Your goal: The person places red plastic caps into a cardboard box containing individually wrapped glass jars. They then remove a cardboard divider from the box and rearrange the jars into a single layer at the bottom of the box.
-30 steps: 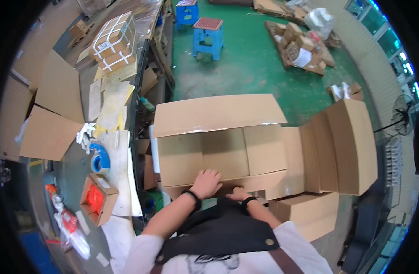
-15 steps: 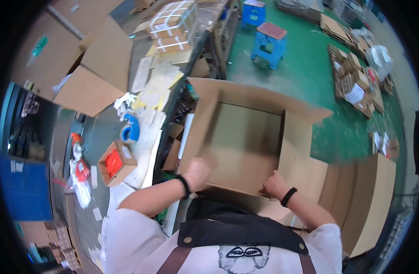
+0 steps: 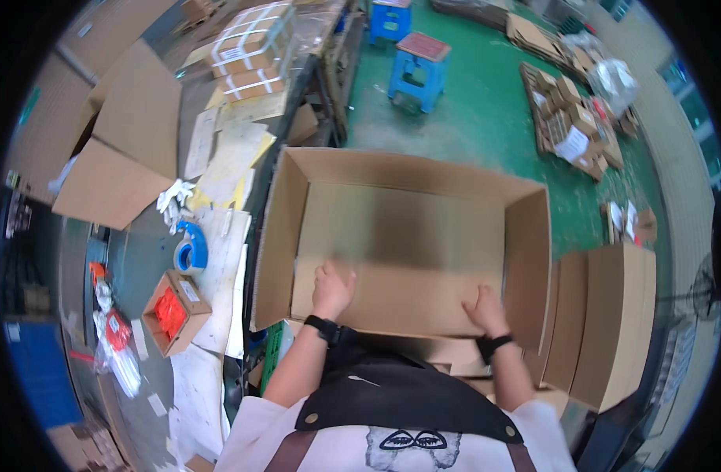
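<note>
A large open cardboard box [image 3: 423, 307] lies in front of me, its walls standing up around a wide bare bottom. My left hand [image 3: 333, 291] reaches over the near edge into the box's left part, fingers apart and slightly blurred. Over the same edge, farther right, my right hand [image 3: 485, 311] has its thumb raised and its fingers loosely spread. Both hands are inside the box close to the near wall, with nothing seen in them. Whether the fingertips touch the cardboard I cannot tell.
The workbench at left bears a blue tape dispenser [image 3: 190, 248], a small carton of red items [image 3: 176, 313], white gloves [image 3: 174, 203] and strapped cartons [image 3: 253, 47]. Folded cardboard [image 3: 612, 322] stands at right. Beyond are blue stools [image 3: 420, 69] and a loaded pallet [image 3: 569, 118].
The box's side flaps, partly folded inward and blurred before, now stand up and the opening looks wider. Both hands have moved from the near edge further into the box, fingers loosened.
</note>
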Tool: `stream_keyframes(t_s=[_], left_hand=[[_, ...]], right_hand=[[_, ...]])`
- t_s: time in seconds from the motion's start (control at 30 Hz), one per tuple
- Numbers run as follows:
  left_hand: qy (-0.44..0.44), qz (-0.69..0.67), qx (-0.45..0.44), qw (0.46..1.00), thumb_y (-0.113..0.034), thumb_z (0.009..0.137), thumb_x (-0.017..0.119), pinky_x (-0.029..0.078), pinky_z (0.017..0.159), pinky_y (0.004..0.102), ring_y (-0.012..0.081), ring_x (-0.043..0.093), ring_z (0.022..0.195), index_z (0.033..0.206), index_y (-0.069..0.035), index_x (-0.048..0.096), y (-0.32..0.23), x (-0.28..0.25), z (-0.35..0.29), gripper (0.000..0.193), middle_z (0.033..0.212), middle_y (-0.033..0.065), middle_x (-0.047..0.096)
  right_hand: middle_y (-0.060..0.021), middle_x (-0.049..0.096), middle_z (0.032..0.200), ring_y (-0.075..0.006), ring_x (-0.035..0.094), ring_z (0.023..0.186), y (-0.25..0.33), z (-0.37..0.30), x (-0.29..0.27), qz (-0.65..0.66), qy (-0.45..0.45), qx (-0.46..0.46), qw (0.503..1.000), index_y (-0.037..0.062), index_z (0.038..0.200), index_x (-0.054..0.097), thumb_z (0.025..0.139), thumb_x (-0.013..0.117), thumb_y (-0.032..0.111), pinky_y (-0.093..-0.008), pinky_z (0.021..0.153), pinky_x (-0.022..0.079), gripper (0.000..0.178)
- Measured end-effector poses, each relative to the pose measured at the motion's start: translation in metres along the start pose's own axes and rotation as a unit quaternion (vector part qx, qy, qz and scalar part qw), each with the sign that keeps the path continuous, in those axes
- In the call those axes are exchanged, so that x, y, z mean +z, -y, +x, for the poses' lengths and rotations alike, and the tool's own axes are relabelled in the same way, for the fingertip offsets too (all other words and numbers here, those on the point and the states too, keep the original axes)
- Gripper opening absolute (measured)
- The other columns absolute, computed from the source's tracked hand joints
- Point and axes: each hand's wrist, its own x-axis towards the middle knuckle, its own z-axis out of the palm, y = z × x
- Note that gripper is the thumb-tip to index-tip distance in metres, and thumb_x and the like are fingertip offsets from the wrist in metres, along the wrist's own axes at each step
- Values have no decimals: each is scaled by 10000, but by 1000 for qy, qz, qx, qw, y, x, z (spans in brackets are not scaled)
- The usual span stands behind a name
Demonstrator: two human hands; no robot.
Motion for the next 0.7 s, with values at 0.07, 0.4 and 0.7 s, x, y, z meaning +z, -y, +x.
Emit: stream_keyframes(t_s=[0.07, 0.4, 0.7], left_hand=[[-105, 29, -72, 992, -441, 864, 609, 411, 970, 557, 389, 491, 1225, 1347, 36, 367, 2, 10, 4, 721, 1310, 257, 481], [86, 24, -191, 978, -532, 786, 661, 458, 956, 467, 379, 567, 1136, 1219, 63, 467, 57, -17, 36, 760, 1241, 258, 547], [56, -233, 60, 969, -192, 902, 592, 481, 863, 448, 424, 604, 1007, 1110, 18, 539, 14, -60, -32, 301, 1028, 271, 626]], right_hand=[[-290, 483, 1322, -429, 403, 1288, -50, 7, 77, 55, -116, 14, 992, -58, 1287, 465, 773, 706, 336, -464, 1107, 316, 691], [-369, 288, 1435, -457, 268, 1368, -68, -11, 91, 210, -101, 161, 959, -129, 1362, 328, 846, 626, 270, -465, 1147, 227, 717], [-391, 248, 1447, -483, 198, 1393, -64, -20, 122, 171, -200, 143, 954, -136, 1333, 376, 892, 588, 275, -490, 1158, 172, 639]])
